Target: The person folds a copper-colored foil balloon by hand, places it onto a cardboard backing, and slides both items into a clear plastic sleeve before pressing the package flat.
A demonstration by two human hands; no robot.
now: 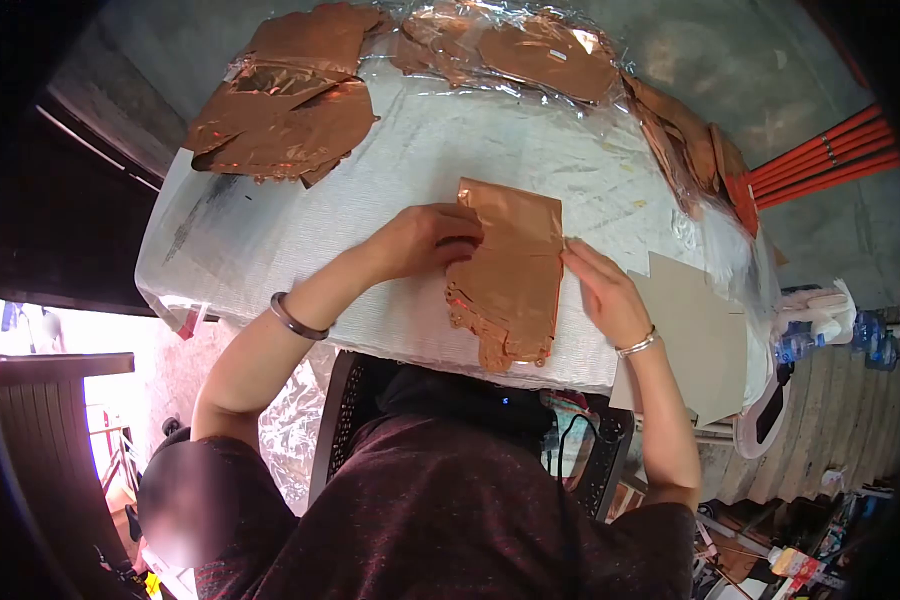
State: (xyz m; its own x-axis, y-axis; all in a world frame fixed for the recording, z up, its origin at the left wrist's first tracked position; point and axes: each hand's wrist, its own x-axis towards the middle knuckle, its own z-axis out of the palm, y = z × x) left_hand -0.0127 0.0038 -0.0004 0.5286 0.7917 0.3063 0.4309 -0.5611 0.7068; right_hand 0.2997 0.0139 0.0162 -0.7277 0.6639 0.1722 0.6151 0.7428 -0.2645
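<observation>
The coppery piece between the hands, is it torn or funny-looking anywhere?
The copper-coloured foil piece between the left hand and right hand looks odd along its lower left edge, which is jagged, with small looped bits, while its right edge is mostly straight. I can't tell whether that's damage or just its cut shape.

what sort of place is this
Probably a small workshop: one coppery piece is being handled at a covered table, more such pieces lie along its edges, and orange rods show beyond.
</observation>
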